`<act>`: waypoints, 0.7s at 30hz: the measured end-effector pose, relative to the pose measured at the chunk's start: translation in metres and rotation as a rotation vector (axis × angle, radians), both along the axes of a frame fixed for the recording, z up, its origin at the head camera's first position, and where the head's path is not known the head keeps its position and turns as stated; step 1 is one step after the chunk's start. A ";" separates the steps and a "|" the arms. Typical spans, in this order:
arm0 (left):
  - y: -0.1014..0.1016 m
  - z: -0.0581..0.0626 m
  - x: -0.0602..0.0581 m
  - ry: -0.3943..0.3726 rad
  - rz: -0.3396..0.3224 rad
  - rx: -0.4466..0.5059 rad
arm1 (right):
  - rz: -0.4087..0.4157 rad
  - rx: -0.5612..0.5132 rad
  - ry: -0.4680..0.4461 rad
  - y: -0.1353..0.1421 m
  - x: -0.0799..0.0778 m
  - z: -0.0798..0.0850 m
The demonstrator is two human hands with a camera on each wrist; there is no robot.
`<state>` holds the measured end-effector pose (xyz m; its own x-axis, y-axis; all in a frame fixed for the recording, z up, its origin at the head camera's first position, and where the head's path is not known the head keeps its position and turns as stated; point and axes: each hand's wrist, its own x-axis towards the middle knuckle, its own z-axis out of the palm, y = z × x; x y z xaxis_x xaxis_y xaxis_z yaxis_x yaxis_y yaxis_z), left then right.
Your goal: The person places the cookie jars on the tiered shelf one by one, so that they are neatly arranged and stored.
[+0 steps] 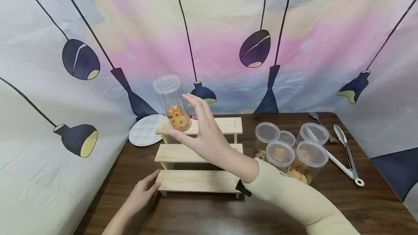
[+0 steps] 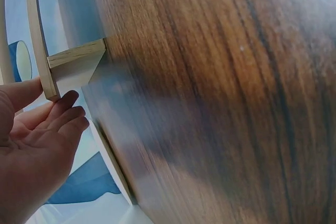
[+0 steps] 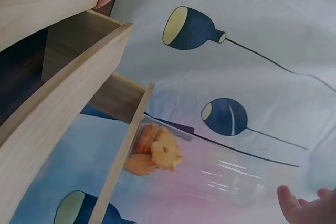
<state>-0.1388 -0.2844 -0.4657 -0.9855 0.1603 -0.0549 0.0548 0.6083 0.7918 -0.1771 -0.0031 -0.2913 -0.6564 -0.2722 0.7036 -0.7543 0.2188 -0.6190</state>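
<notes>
A tall clear plastic jar [image 1: 173, 100] with a lid stands at the left end of the top step of a three-step wooden display stand [image 1: 199, 181]. Flower-shaped cookies [image 3: 165, 148] lie in its bottom. My right hand [image 1: 207, 137] is beside the jar, its fingers spread; in the right wrist view a gap shows between the fingertips and the jar wall. Down at the lowest step, my left hand [image 1: 140, 195] pinches the left end of the board [image 2: 38, 40], thumb on one face and fingers on the other.
Several lidded clear jars [image 1: 312, 154] with cookies or snacks cluster right of the stand. Beyond them lie tongs [image 1: 349, 159] with white handles and a spoon [image 1: 314, 115]. A round white checked plate [image 1: 143, 131] leans against the patterned backdrop [image 1: 222, 46] at the back left.
</notes>
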 end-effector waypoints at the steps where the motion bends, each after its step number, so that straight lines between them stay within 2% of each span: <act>1: 0.000 0.000 0.000 -0.002 0.001 -0.002 | 0.013 0.006 0.003 0.003 0.003 0.000; 7: 0.001 0.002 0.000 -0.013 0.005 -0.007 | 0.066 0.027 -0.036 0.020 0.030 -0.001; 12: 0.001 0.002 0.002 0.009 0.008 -0.046 | 0.083 0.064 -0.010 0.036 0.053 -0.004; 16: 0.003 0.003 0.004 0.037 0.005 -0.069 | 0.069 0.090 -0.002 0.049 0.067 -0.007; 21: 0.004 0.005 0.005 0.047 0.003 -0.057 | 0.029 0.096 0.053 0.066 0.082 -0.010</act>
<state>-0.1336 -0.2802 -0.4607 -0.9878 0.1549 -0.0175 0.0890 0.6528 0.7523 -0.0951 0.0628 -0.3009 -0.6100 -0.3584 0.7067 -0.7921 0.2522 -0.5558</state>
